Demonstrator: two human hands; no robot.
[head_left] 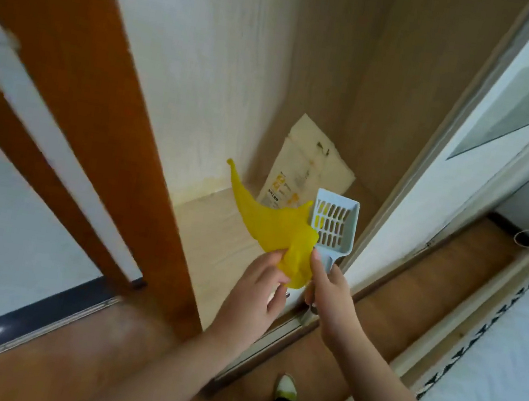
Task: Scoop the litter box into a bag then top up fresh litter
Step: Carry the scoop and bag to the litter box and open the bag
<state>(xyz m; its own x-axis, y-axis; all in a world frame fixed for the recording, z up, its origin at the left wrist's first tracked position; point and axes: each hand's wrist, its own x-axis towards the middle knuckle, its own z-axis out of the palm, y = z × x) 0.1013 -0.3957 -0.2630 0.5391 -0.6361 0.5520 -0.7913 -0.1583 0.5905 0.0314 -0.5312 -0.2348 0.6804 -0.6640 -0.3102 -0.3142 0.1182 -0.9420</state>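
In the head view, the right hand [332,290] is closed around the handle of a pale blue litter scoop [335,225]. The long axis of the scoop runs from the hand up and away, toward the back of an open closet [331,55]. Its slotted head is the far end and the handle is the near end, hidden inside the fingers. The head stands fully above and beyond the grip, and its hollow side faces the camera.

The left hand [260,286] pinches a yellow plastic bag [273,226] at the bunched lower end of the bag, with the fingers curled on it. The bag spreads up and to the left from this grip, and one thin corner points to the upper left. The right edge of the bag overlaps the left side of the scoop head.

Both things are held in the air in front of the closet opening. Behind them, a cream litter bag [305,172] leans upright in the back corner, on the pale closet floor [210,226]. At the bottom, a foot in a shoe [287,386] stands on the wooden floor [415,286].
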